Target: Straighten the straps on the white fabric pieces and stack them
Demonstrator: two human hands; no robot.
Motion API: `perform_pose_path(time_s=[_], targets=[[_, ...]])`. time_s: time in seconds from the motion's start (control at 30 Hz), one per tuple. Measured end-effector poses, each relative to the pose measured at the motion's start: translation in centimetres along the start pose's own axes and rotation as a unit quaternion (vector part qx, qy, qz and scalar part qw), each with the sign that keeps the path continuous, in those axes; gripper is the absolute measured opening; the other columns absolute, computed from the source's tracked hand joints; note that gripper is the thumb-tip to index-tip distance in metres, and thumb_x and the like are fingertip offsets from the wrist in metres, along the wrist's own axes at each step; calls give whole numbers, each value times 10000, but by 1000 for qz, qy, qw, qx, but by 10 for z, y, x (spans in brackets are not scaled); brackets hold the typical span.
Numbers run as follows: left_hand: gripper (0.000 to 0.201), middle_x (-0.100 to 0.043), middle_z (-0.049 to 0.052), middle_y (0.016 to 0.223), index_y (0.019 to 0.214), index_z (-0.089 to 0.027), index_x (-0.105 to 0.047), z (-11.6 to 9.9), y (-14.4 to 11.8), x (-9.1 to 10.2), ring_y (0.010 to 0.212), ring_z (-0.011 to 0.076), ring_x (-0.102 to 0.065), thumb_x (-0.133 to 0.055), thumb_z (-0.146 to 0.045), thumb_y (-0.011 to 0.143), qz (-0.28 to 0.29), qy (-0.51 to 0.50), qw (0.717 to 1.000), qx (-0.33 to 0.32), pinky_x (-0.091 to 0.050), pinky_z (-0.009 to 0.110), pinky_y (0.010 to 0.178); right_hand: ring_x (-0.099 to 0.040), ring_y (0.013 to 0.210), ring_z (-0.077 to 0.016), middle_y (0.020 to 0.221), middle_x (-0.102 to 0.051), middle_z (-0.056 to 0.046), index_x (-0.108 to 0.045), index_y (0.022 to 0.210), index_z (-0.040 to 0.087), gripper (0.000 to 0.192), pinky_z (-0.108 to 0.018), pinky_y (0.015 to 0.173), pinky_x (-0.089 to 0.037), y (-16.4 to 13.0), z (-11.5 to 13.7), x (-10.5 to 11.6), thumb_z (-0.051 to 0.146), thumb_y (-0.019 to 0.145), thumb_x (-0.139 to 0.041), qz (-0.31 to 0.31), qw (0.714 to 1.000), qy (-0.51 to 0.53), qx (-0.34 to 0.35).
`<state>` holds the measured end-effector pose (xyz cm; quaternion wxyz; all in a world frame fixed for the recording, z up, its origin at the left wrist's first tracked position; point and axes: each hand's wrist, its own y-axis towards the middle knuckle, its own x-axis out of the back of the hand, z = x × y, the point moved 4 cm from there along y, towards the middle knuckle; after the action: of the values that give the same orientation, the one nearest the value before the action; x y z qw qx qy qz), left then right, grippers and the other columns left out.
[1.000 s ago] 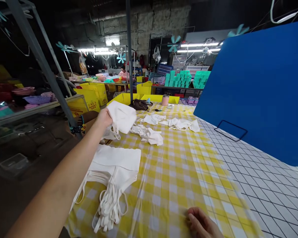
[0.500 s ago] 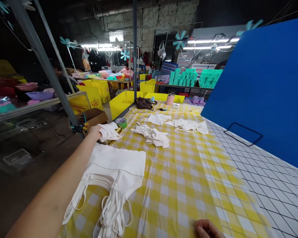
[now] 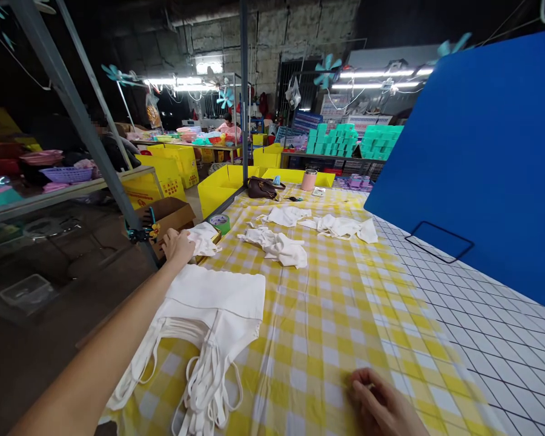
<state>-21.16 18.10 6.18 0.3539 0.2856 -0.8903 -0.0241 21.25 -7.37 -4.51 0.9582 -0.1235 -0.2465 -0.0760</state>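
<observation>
My left hand (image 3: 180,246) reaches out to the far left edge of the table. It is at the near side of a small bunch of white strappy garments (image 3: 203,238), its fingers bent but apart and the fingertips partly hidden. Closer to me lies a stack of white camisole-like tops (image 3: 218,293), laid flat with their thin straps trailing toward me. My right hand (image 3: 386,402) rests low over the checked cloth with loosely curled fingers and nothing visible in it. Crumpled white garments (image 3: 284,247) lie farther up the table.
A yellow-and-white checked cloth (image 3: 322,339) covers the table. Green tape (image 3: 220,224), a dark handbag (image 3: 261,188) and a pink tumbler (image 3: 309,180) stand beyond. A metal post (image 3: 79,121) and cardboard box (image 3: 175,215) border the left; a blue panel (image 3: 481,151) rises right.
My left hand has shifted off the small white garment bunch to its near-left side, and its fingers now show. My right hand has come farther into view from the bottom.
</observation>
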Motion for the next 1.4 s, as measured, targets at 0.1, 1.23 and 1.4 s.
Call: perform_pose_path(time_s=[0.1, 1.23, 1.4], targets=[[306, -404, 201, 1270, 1000, -138, -598, -8, -10, -1, 1220, 379, -334, -542, -148, 700, -4, 154, 985, -82, -282, 531, 976, -523, 550, -168, 606, -587, -13, -580, 662, 212, 244, -286, 542, -415, 39, 32, 4, 443, 706, -516, -32, 995, -59, 79], [607, -427, 134, 1312, 1244, -225, -461, -74, -301, -72, 1145, 274, -443, -661, -303, 676, 501, -306, 809, 6, -379, 365, 926, -502, 509, -121, 646, -570, -9, -606, 725, 191, 350, -228, 438, -348, 1, 91, 85, 540, 700, -622, 72, 992, 101, 22], [699, -243, 103, 1453, 1376, -228, -284, -101, -324, -59, 1343, 275, -203, -574, -188, 741, 474, -181, 816, -275, -209, 445, 1088, -411, 513, -78, 596, -493, 11, -587, 681, 166, 381, -207, 469, -301, -44, 88, 52, 522, 802, -522, 255, 963, 5, 83]])
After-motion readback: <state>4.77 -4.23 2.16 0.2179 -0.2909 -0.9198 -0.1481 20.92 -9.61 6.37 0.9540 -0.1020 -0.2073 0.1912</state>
